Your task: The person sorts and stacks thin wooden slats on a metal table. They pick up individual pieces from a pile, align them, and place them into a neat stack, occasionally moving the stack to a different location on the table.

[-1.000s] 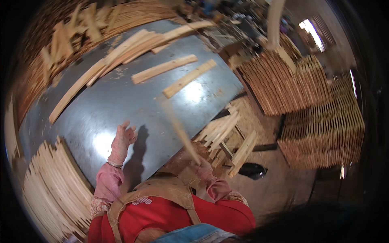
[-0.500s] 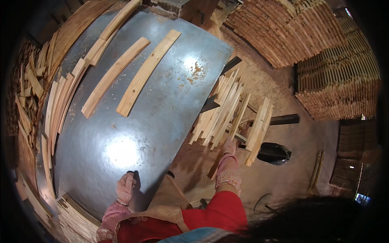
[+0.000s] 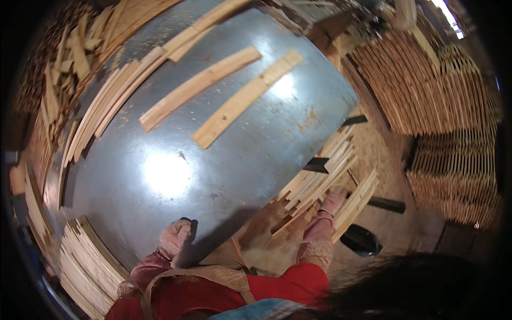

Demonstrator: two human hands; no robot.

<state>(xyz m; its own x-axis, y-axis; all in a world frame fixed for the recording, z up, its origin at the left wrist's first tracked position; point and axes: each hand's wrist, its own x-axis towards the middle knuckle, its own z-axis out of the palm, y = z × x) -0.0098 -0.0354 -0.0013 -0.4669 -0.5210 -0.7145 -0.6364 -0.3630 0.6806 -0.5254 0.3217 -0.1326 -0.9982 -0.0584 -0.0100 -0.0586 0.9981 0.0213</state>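
My left hand (image 3: pixel 175 238), in a pale pink glove, is closed in a fist at the near edge of the grey metal table (image 3: pixel 213 176). A small dark object (image 3: pixel 186 219) pokes out of its fingers; its kind is unclear. Beyond the table's right edge, my right hand (image 3: pixel 334 200), gloved too, reaches down among wooden strips. It lies between a stack of pale strips (image 3: pixel 322 173) and a few separate strips (image 3: pixel 356 207). Its fingertips are blurred, so a grip cannot be made out. Two wooden slats (image 3: pixel 200 88) (image 3: pixel 248 100) lie apart on the tabletop.
More slats (image 3: pixel 114 96) line the table's far left side, with scrap wood (image 3: pixel 74 56) beyond. A strip bundle (image 3: pixel 88 266) stands at lower left. Dark support bars (image 3: pixel 319 165) jut from the table. A black object (image 3: pixel 361 241) lies on the floor. Large wood stacks (image 3: pixel 402 85) stand at right.
The view has turned, so the table and slats appear shifted to the right. My right hand stays low among the strips; my left fist remains at the table's near edge.
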